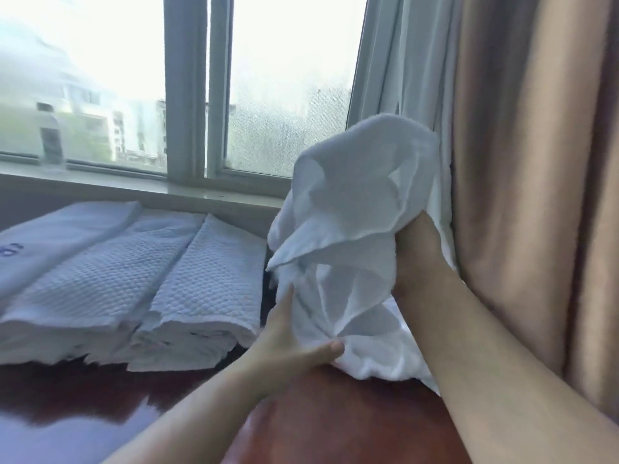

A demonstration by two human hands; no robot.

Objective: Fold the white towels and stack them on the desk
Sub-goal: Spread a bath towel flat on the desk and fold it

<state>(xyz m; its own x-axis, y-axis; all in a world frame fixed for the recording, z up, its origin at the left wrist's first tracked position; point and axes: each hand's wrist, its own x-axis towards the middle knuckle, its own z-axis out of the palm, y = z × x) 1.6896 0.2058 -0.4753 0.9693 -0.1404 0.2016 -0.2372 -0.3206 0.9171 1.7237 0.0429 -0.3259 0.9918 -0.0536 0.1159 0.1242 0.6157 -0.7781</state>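
A crumpled white towel (pixel 355 236) hangs bunched above the right part of the dark red-brown desk (pixel 335 420), its lower folds resting on the wood. My right hand (pixel 415 249) grips it high up, fingers buried in the cloth. My left hand (pixel 294 343) holds the lower part, thumb pressed into the folds. Folded white towels (pixel 134 286) with a waffle weave lie stacked side by side on the desk's left half.
A window (pixel 187 95) with a grey frame and a sill runs behind the desk. Beige and white curtains (pixel 522 162) hang close on the right, just behind the held towel. A glossy bare strip of desk lies in front of the folded stack.
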